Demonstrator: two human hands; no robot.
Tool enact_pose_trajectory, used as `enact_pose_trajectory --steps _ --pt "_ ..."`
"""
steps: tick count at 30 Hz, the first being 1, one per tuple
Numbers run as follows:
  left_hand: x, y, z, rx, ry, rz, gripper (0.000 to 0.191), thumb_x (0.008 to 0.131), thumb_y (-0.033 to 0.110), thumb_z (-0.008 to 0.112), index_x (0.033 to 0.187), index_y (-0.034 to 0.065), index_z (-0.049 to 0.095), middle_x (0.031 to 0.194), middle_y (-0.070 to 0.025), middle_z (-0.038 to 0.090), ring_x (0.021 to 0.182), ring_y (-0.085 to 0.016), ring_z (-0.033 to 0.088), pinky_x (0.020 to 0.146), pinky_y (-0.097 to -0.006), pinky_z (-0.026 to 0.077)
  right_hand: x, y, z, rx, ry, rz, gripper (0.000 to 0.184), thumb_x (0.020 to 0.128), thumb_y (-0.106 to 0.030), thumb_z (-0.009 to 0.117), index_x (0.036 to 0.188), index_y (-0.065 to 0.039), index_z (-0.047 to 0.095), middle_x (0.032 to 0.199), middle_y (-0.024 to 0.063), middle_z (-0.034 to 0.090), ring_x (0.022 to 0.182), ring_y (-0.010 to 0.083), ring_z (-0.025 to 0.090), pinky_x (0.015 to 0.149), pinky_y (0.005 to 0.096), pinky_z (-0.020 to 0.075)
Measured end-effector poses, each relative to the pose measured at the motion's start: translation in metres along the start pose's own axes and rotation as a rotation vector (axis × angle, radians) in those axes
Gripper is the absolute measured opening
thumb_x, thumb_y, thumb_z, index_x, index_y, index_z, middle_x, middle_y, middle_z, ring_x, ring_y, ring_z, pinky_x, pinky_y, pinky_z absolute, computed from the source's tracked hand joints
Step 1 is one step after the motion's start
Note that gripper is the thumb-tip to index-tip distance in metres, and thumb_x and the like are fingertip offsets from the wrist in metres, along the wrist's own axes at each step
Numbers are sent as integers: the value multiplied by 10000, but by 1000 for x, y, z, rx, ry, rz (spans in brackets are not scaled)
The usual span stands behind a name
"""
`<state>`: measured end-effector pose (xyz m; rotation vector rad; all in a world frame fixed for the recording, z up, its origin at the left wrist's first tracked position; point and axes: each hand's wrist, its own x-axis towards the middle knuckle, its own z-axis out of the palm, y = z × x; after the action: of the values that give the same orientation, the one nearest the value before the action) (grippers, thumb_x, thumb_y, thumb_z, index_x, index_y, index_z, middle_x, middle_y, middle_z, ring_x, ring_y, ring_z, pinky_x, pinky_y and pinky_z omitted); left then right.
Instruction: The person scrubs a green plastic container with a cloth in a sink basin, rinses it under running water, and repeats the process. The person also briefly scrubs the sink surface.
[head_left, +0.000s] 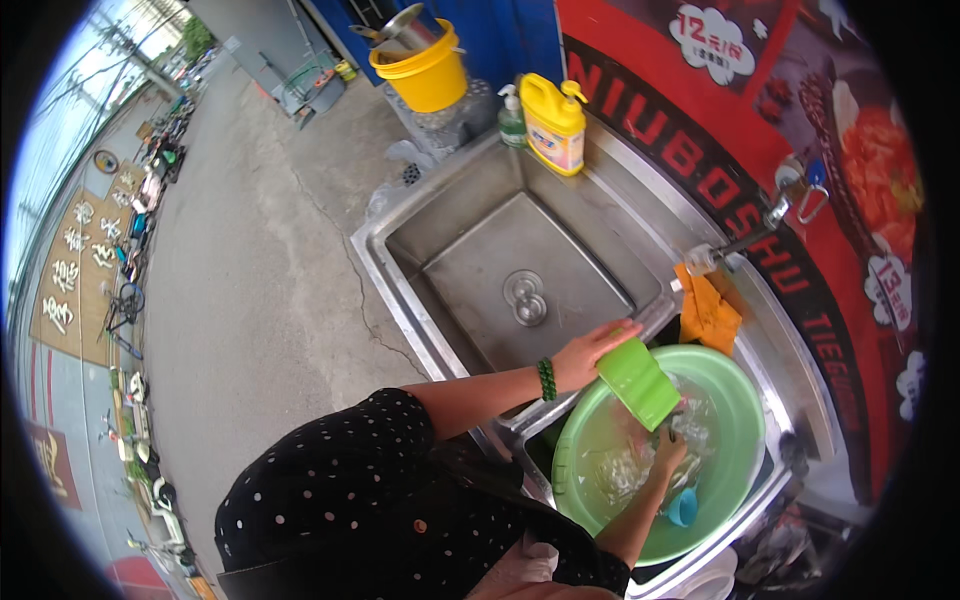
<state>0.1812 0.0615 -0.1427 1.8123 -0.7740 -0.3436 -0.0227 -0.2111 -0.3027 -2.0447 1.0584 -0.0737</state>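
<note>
My left hand, with a green bead bracelet at the wrist, grips a bright green plastic container and holds it tilted over the basin. A large light green plastic basin sits in the right sink bowl, with cloudy water and several glassy, clear items in it. My right hand is low in the basin, beside the container's lower end; its fingertips are by something dark and small, and whether they grip it is unclear. Near my right forearm a small blue cup lies in the water.
The left steel sink bowl has a drain. An orange cloth lies by the faucet. At the far rim stand a yellow detergent jug and a green pump bottle. A yellow bucket holds metal pans. A red printed wall borders the right.
</note>
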Motion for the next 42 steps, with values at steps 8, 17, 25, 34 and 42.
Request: enact_pose_trajectory --steps 8,17,25,34,42 --pt "9 -7 13 204 -225 171 423 916 124 614 1334 158 557 1395 -117 564 1180 -352 600 879 -456 536 -64 -158 -96 494 -296 -328 211 991 -208 589 958 -4 635 1175 75 657 900 135 558 760 284 456" --pt "13 -42 57 85 198 -306 367 757 72 670 1080 26 503 1044 -204 546 923 -422 589 782 -466 493 -89 -202 0 541 -293 -533 172 1020 -150 587 1110 -4 604 1501 164 476 1303 252 480 1078 348 376" --pt "6 -19 42 75 363 -132 577 714 90 802 1142 19 421 1144 -222 465 984 -417 555 846 -456 478 -91 -201 13 427 33 -268 209 1003 -154 625 1103 29 625 1007 82 648 910 158 577 840 305 486" --pt "-24 25 10 -469 -333 -392 253 986 184 655 1153 2 600 1012 -15 653 918 -58 597 808 -261 515 -112 -191 45 664 192 -158 211 969 -147 684 1110 -2 621 996 45 656 910 109 583 825 256 481" --pt "-27 8 -2 -770 -369 -629 279 1056 253 543 1177 18 629 987 34 637 869 -30 564 768 -232 482 -109 -182 -2 997 24 -91 178 934 -112 720 1084 -23 685 1044 52 684 945 138 635 806 277 523"
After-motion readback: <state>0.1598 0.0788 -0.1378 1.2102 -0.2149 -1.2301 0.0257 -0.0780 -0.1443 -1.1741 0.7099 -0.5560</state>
